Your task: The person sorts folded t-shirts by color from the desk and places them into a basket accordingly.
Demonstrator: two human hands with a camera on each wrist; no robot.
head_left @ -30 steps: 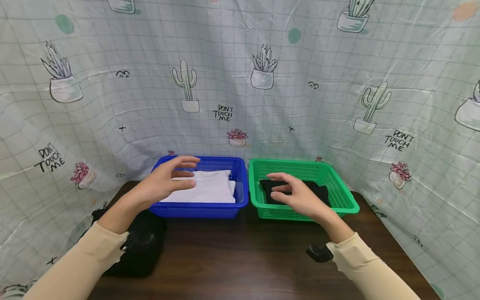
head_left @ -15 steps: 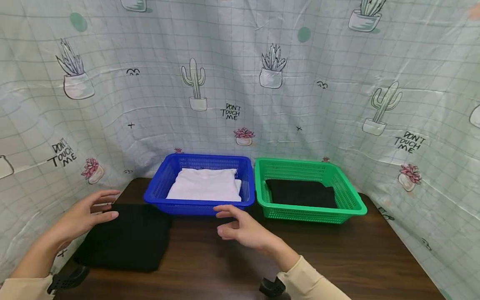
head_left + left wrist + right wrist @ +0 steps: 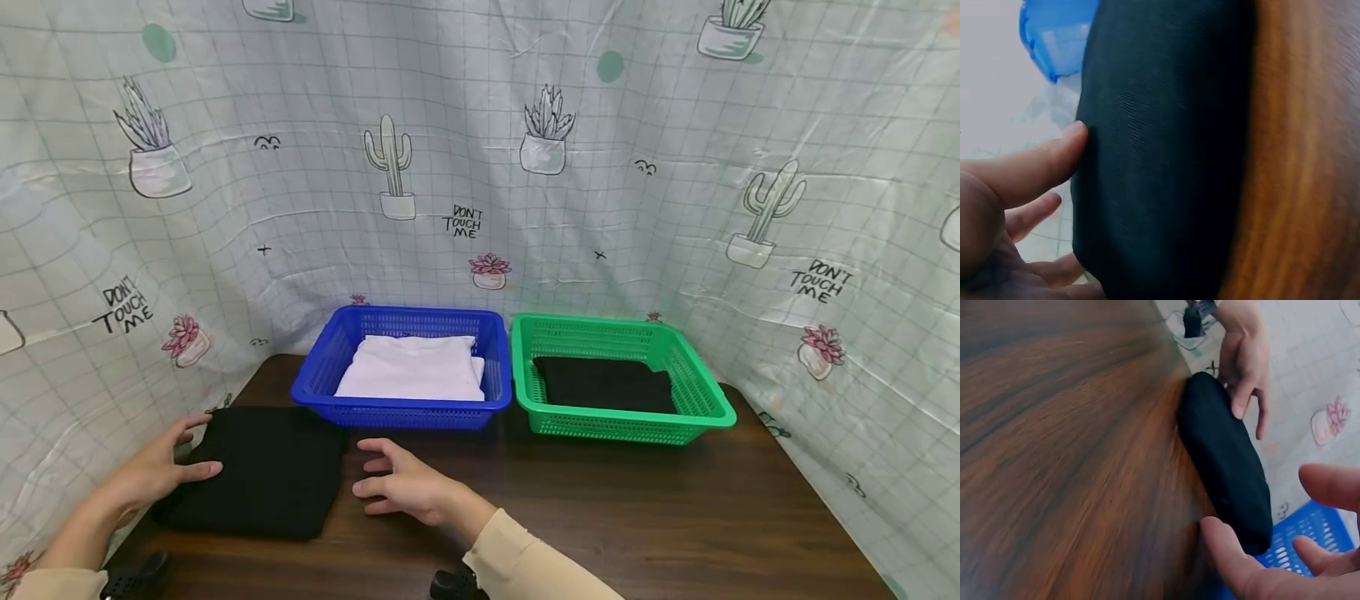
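A thick, neatly folded black cloth (image 3: 262, 475) lies on the left part of the table. My left hand (image 3: 157, 471) is at its left edge, thumb over the top and fingers spread along the side. In the left wrist view that thumb tip (image 3: 1075, 131) meets the black fabric. My right hand (image 3: 408, 485) hovers just right of the cloth, fingers apart and loosely bent, holding nothing. The right wrist view shows its fingertips close to the near end of the cloth (image 3: 1225, 462).
Behind, a blue basket (image 3: 412, 414) holds folded white cloth (image 3: 412, 368). Beside it on the right, a green basket (image 3: 611, 427) holds folded black cloth (image 3: 603, 385). A cactus-print curtain (image 3: 480, 167) hangs around the dark wooden table (image 3: 637, 508).
Both hands have moved left and down from over the two baskets. The left hand has reached the black cloth's left edge, and the right has come near its right side.
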